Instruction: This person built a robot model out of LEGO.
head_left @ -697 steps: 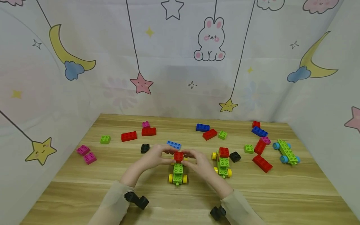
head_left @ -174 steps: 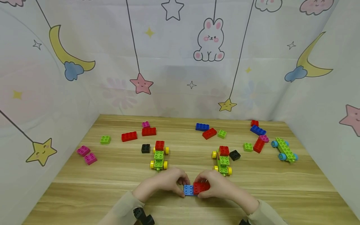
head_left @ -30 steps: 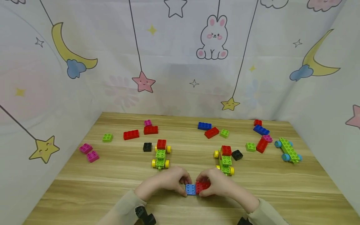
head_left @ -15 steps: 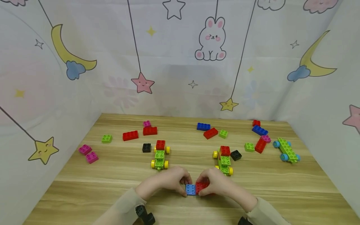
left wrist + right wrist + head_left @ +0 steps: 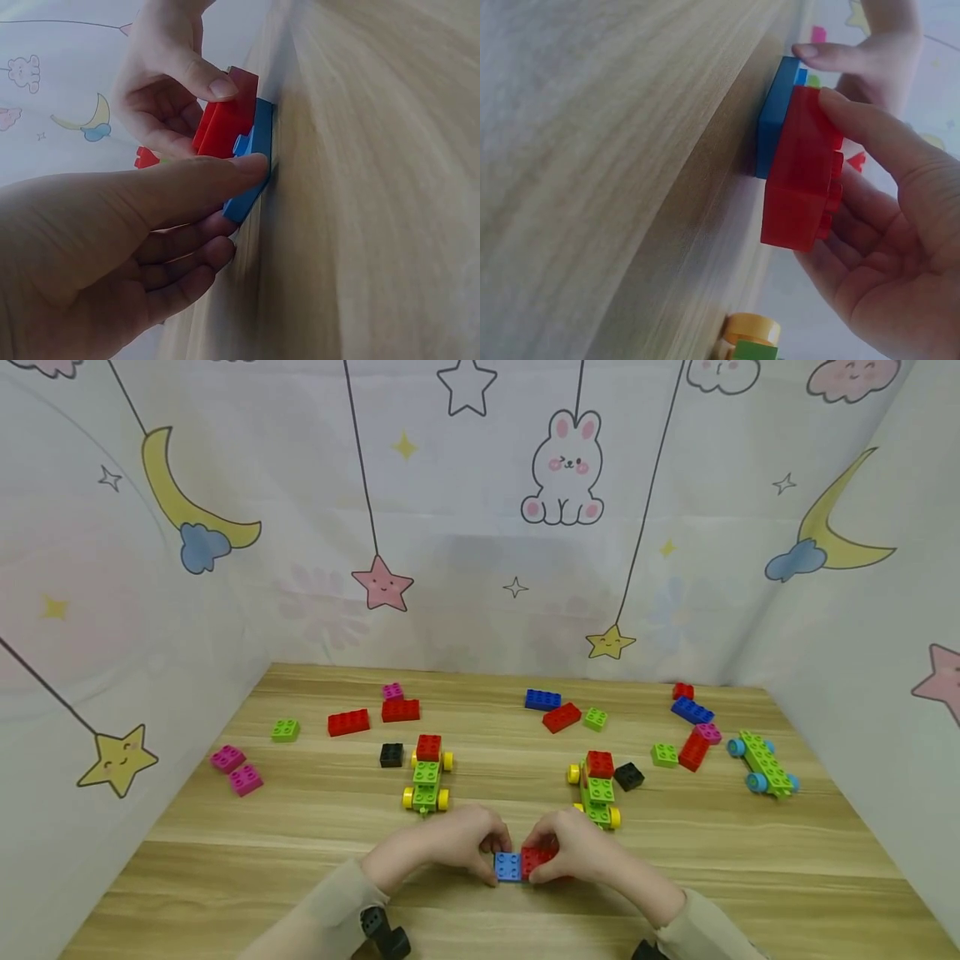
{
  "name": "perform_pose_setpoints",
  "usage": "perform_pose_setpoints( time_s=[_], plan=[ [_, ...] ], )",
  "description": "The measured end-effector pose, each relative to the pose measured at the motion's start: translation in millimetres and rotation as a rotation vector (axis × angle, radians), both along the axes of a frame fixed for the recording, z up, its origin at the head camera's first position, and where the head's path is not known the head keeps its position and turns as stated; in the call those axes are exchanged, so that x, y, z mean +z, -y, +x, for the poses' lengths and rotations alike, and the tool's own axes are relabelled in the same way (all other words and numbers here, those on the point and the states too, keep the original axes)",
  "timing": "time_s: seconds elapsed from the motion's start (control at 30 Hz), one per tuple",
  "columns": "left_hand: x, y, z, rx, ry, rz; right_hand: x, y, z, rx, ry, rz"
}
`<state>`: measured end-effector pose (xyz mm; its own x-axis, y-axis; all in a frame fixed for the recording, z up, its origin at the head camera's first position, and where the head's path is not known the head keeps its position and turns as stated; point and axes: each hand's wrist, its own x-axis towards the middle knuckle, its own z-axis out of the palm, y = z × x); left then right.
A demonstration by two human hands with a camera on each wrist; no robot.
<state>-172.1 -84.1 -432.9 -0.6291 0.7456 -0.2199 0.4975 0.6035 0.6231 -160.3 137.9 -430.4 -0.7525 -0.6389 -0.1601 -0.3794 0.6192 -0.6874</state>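
In the head view, my left hand (image 5: 467,845) pinches the left part of a light blue building plate (image 5: 507,867) between thumb and fingers, low over the table at the front. My right hand (image 5: 576,847) pinches a long red brick (image 5: 535,862) by its sides. The red brick lies over the plate's right part and overhangs its end in the right wrist view; whether its studs are fully engaged I cannot tell. Just beyond the hands stand two green cars with yellow wheels, a left car (image 5: 426,774) and a right car (image 5: 600,789), each topped with red.
A green car base with blue wheels (image 5: 765,764) lies at the right. A black brick (image 5: 392,755) and another black brick (image 5: 629,776) lie beside the cars. Loose pink bricks (image 5: 245,779), red bricks (image 5: 348,722), blue bricks (image 5: 542,699) and green bricks (image 5: 285,730) lie farther back.
Since the oldest frame, the left car has moved left and away; the blue plate and a red brick from the right have come to the front. Over the last second, the right hand's grip shifted slightly.
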Motion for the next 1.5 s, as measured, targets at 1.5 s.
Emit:
perform_pose_setpoints(
  time_s=[1.5],
  plan=[
    [28.5,-83.3,-98.1,0.29,-0.294,0.029,-5.6,-1,-2.0,-0.004,-0.011,-0.012]
  ],
)
